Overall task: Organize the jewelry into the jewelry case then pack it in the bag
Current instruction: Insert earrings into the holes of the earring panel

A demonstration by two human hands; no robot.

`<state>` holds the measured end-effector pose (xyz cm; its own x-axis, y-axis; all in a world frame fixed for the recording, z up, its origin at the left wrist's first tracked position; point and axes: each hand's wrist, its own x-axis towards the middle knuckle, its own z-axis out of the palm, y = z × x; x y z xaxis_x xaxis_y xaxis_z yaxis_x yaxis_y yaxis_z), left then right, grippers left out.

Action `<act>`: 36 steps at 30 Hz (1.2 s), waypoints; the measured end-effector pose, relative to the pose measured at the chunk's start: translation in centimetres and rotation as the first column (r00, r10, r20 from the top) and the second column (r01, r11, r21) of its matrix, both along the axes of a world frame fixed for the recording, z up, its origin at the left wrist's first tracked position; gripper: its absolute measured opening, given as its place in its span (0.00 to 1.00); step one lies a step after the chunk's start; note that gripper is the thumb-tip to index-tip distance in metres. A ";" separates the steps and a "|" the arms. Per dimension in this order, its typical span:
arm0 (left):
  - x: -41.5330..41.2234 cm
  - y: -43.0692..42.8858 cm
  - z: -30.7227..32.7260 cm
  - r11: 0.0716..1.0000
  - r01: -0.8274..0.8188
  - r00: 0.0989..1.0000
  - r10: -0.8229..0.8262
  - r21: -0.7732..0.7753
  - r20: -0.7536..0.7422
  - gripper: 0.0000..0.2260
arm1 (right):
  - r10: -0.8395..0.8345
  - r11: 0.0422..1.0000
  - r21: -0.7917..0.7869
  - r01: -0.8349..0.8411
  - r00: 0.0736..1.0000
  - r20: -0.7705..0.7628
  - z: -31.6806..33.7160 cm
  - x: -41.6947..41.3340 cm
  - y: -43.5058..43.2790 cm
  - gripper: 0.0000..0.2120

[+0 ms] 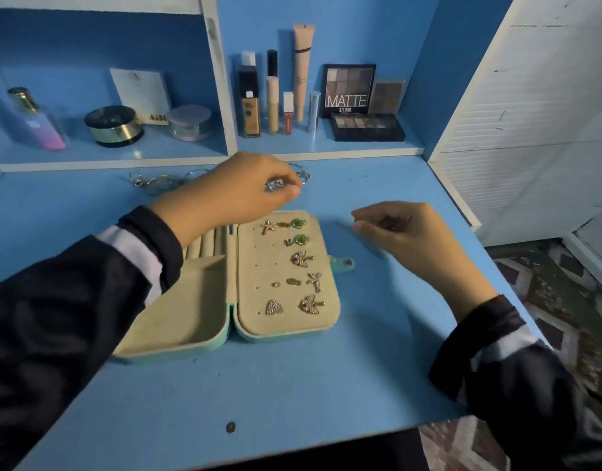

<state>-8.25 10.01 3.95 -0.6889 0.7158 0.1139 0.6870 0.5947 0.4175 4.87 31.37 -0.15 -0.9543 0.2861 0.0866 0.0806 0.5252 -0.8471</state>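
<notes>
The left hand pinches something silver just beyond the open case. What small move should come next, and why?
Probably bring the left hand over the jewelry case and slide the silver ring it pinches into the ring rolls. The visible rolls look bare, the other panel holds only earrings, and more silver pieces wait on the desk.

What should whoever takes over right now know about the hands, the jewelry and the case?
Left hand: pinches a ring just beyond the far edge of the case.
Right hand: hovers right of the case, fingers curled; contents unclear.
Case: open on the desk, earrings pinned in its right half.
Left to do: stow the ring and the loose jewelry at the desk's back, close the case, bag it; no bag in view.
</notes>
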 end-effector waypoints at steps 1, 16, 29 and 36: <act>-1.0 0.7 -0.2 1.000 -0.008 1.000 0.008 0.009 0.000 0.11 | -0.034 0.999 0.021 0.035 0.999 -0.009 -0.2 -1.2 0.8 0.06; -9.1 7.5 -2.5 0.988 0.096 0.993 -0.103 -0.119 -0.062 0.08 | -0.199 0.934 0.293 0.206 0.978 -0.054 -2.3 -10.9 5.9 0.06; -9.9 8.2 -2.6 0.973 0.157 0.985 -0.166 -0.171 -0.042 0.04 | -0.167 0.939 0.296 0.176 0.984 -0.057 -2.6 -11.4 6.1 0.04; -9.9 8.1 -2.9 0.974 0.157 0.986 -0.164 -0.166 -0.031 0.04 | -0.131 0.927 0.342 0.154 0.987 -0.089 -3.3 -11.5 5.9 0.02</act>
<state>-18.10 18.12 1.07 -0.5605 0.8280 0.0147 0.7947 0.5327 0.2910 -6.65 37.31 -3.43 -0.8949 0.3600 0.2639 0.1285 0.7740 -0.6201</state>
